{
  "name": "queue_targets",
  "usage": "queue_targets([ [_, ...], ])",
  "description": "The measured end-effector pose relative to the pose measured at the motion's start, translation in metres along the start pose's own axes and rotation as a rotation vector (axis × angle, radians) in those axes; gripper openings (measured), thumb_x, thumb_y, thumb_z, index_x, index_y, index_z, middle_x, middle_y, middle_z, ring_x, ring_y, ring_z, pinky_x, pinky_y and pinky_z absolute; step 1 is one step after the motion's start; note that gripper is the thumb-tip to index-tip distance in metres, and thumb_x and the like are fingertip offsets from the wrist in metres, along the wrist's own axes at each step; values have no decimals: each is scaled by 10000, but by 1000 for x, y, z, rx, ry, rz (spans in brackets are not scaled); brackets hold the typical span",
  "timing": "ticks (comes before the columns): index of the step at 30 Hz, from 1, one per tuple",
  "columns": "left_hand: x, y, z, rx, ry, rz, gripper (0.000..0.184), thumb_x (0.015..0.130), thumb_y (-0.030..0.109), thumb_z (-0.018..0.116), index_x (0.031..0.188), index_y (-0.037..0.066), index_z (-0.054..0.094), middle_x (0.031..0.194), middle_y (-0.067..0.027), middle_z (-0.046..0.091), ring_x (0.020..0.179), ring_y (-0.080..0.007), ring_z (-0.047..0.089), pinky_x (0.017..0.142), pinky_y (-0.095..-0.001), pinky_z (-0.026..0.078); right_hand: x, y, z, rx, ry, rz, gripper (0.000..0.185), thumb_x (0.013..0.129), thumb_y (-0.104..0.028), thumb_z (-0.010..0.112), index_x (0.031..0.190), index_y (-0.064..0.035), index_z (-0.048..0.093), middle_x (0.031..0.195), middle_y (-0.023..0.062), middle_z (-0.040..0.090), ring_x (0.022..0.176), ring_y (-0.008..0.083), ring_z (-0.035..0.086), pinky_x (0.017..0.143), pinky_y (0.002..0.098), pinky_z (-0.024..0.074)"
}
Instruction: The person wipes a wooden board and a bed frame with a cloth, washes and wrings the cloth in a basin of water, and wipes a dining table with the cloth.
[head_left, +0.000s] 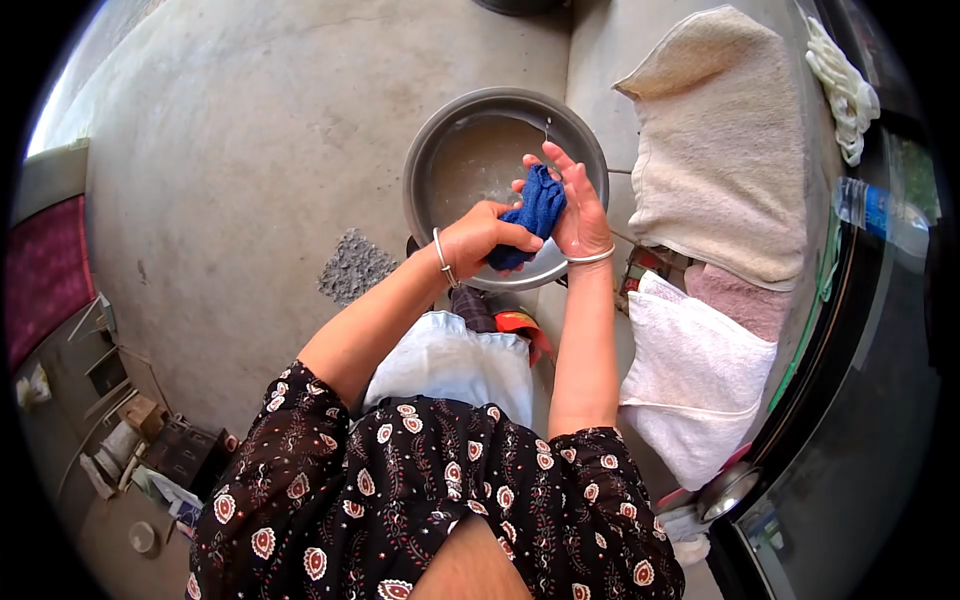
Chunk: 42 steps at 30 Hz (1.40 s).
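Observation:
A bunched, wet-looking dark blue cloth (pixel 541 203) is held over a round grey basin (pixel 425 150) of cloudy water. My left hand (pixel 482 240) is closed round the lower left part of the cloth, thumb across it. My right hand (pixel 583 212) lies along the cloth's right side, palm against it, with fingers stretched out and apart. Drops of water show just above the right fingertips. The cloth's exact kind cannot be made out.
Beige (pixel 715 150) and white (pixel 695 375) towels lie on the right, near a plastic bottle (pixel 880 213) and a white cloth bundle (pixel 845 90). A grey rough mat (pixel 355 268) lies on the concrete floor. Boxes and oddments (pixel 185 455) stand lower left.

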<state>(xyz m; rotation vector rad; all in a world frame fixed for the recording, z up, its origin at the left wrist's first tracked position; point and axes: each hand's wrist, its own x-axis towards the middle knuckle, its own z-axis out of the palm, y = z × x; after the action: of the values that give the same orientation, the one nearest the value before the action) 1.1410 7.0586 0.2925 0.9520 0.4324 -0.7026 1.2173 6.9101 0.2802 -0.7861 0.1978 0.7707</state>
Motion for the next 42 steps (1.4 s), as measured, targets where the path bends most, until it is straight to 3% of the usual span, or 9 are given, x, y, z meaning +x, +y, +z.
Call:
queue_targets([
  [5, -11, -2, 11, -576, -317, -71, 312, 769, 140, 682, 1000, -25, 552, 798, -171, 629, 609, -225, 626, 509, -316, 514, -8, 8, 11, 144, -236, -88, 580, 869, -381, 610, 1307, -52, 422, 1178, 157, 552, 952, 315, 618, 742, 405, 559],
  [6, -10, -6, 9, -578, -309, -69, 291, 778, 151, 681, 974, -20, 553, 801, -169, 625, 619, -231, 627, 510, -317, 517, -12, 8, 20, 62, -131, -157, 458, 879, -331, 613, 1202, -25, 508, 991, 127, 602, 815, 252, 633, 661, 358, 556],
  [10, -8, -11, 13, -365, -178, -41, 288, 747, 125, 711, 941, -13, 551, 763, -107, 597, 592, -183, 590, 520, -306, 509, -6, 13, 18, -76, 11, -104, 275, 893, -264, 613, 954, 1, 576, 667, 36, 485, 548, 132, 513, 476, 270, 460],
  [17, 13, -19, 15, 471, 181, 136, 343, 596, 118, 756, 849, -26, 575, 706, -60, 593, 606, -133, 568, 561, -294, 477, 17, 21, 10, -353, 286, -79, 226, 919, -230, 574, 858, -14, 542, 598, 15, 469, 449, 102, 462, 390, 247, 383],
  [22, 36, -38, 16, 886, 566, 382, 349, 630, 185, 723, 801, -75, 567, 797, -302, 609, 768, -448, 605, 686, -464, 485, 41, 37, 1, -629, 507, -147, 206, 931, -173, 517, 799, -15, 527, 556, 16, 451, 421, 98, 441, 381, 255, 372],
  [25, 33, -36, 18, 953, 655, 391, 378, 635, 200, 741, 816, -78, 560, 743, -251, 625, 696, -357, 642, 628, -418, 500, 44, 40, 1, -748, 590, -228, 279, 935, -259, 526, 790, -20, 527, 559, 13, 458, 415, 107, 466, 374, 261, 381],
  [30, 5, -8, 10, 137, 158, 100, 279, 707, 134, 711, 870, -35, 562, 701, -122, 606, 583, -172, 601, 481, -310, 460, 8, 0, 2, -274, 92, 22, 605, 859, -558, 527, 1151, -29, 489, 959, 138, 579, 815, 224, 622, 697, 368, 535],
  [33, -14, -3, 9, -450, -209, 41, 279, 753, 108, 670, 964, -27, 546, 761, -129, 586, 588, -185, 562, 446, -284, 433, -26, -31, 23, 32, -224, -63, 837, 812, -645, 506, 1376, -55, 318, 1326, 205, 416, 1098, 338, 539, 874, 472, 482],
  [42, -33, -11, 50, -1029, -775, 71, 378, 823, 230, 604, 1044, -63, 513, 835, -208, 591, 677, -286, 590, 472, -316, 491, -15, -7, 46, 296, -778, -269, 736, 875, -527, 502, 1428, -98, 274, 1421, 243, 321, 1108, 456, 518, 832, 535, 504],
])
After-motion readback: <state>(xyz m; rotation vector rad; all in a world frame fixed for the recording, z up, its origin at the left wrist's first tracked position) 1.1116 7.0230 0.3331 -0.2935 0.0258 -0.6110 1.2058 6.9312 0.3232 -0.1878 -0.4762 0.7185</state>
